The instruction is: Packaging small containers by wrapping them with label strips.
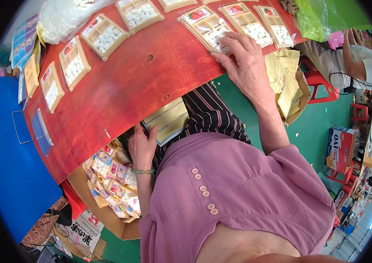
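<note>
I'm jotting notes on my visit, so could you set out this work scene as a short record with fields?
Surface: red table bearing pale trays of white pieces
Right hand: at the near end of a strawberry-pictured tray
Left hand: thumb at the edge of a yellow lined sheet; grip unclear
Left carton: small colourful packets
Right carton: yellow papers
Clothing: mauve top, striped trousers
</note>
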`<move>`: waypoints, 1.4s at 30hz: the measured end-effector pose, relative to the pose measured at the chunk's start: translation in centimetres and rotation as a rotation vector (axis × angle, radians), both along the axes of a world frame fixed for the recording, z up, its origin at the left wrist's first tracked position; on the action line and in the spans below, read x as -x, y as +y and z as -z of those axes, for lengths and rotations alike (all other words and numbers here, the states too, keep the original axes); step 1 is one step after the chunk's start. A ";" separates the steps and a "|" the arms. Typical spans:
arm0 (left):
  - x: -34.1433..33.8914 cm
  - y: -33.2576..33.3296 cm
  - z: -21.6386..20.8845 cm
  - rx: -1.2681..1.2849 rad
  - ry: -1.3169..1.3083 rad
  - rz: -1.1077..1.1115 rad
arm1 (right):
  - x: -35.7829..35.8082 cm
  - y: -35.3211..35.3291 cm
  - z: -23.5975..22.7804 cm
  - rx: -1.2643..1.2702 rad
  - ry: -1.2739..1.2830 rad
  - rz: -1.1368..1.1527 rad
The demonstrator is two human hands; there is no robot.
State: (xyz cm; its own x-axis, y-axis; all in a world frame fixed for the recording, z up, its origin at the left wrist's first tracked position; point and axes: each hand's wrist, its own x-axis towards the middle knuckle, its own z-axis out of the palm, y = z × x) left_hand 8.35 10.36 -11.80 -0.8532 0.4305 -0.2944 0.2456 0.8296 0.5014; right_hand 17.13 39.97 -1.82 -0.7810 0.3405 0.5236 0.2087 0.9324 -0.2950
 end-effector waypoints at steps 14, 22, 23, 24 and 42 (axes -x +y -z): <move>0.5 -0.8 7.8 -0.731 -0.348 -0.328 | 2.8 -4.5 1.2 -0.024 0.003 -0.119; -0.8 -1.7 8.2 -0.709 -0.406 -0.341 | 3.3 -6.9 1.6 -0.002 0.041 -0.272; -0.9 -1.6 7.6 -0.697 -0.453 -0.344 | 3.2 -7.0 1.6 -0.004 0.041 -0.283; -1.1 -1.5 7.0 -0.684 -0.499 -0.347 | 3.2 -7.3 1.3 0.002 0.036 -0.283; -2.8 -2.2 3.1 -0.574 -0.636 0.025 | 0.7 -10.9 3.6 0.365 -0.250 -0.740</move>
State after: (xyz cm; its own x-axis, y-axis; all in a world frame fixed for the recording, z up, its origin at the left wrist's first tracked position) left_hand 11.10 8.16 -14.93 -0.5880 0.6756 -0.4448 -0.2102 0.4033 0.8906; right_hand 16.45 29.08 -5.46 -0.9462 -0.1875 0.2637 -0.3161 0.7099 -0.6295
